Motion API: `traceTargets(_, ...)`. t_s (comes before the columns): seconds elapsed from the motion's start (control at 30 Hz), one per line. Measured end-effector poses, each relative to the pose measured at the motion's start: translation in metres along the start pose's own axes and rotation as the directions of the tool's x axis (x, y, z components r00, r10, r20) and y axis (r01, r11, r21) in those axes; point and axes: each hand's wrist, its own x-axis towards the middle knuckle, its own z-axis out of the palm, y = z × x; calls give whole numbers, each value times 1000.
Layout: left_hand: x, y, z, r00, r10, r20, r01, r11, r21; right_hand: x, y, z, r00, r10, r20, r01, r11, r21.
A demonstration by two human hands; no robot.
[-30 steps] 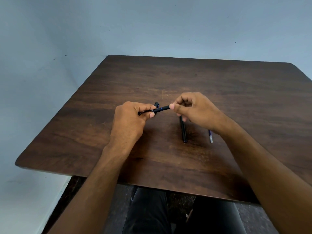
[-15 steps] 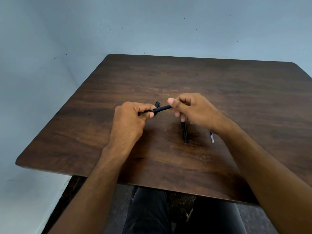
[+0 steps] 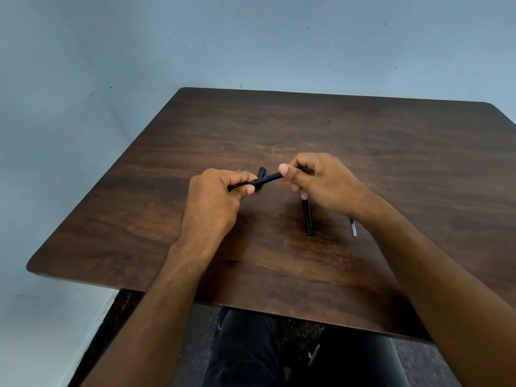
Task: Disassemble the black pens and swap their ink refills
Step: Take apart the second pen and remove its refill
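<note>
I hold a black pen (image 3: 266,180) level above the dark wooden table (image 3: 391,152). My left hand (image 3: 215,205) grips its left part with curled fingers. My right hand (image 3: 318,182) pinches its right end between thumb and fingers. Behind the held pen a short black piece (image 3: 261,172), probably a cap, lies on the table. A second black pen barrel (image 3: 308,219) lies lengthwise under my right hand, its far end hidden. A thin clear ink refill (image 3: 353,227) with a blue part lies to the right of it, partly covered by my right wrist.
The table's near edge (image 3: 251,305) runs above my dark-trousered legs (image 3: 251,350). A pale blue wall (image 3: 251,46) stands directly behind the table and along its left side.
My right thumb has shifted slightly along the pen's right end. The pen and my left hand stay almost where they were.
</note>
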Motion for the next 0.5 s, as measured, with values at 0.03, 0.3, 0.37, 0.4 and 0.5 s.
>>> traceTargets(0.03, 0, 0, 0, 1000, -1, -1, 1, 1000, 3, 0, 0, 0, 1000, 0, 3, 0, 1000, 0)
traceTargets(0.3, -1, 4, 6, 999, -9, -37, 8, 1000, -23, -2, -4, 2, 998, -69, -10, 69, 995, -68)
traceTargets(0.37, -1, 4, 7, 999, -9, -53, 8, 1000, -22, -1, -4, 3, 997, -73, -18, 72, 996, -54)
traceTargets(0.4, -1, 4, 7, 998, -8, -58, 7, 1000, -23, -1, -4, 4, 997, -70, -20, 69, 997, -42)
traceTargets(0.5, -3, 4, 7, 997, -4, -72, 3, 1000, -14, 1, -4, 4, 998, -56, -19, 56, 998, -21)
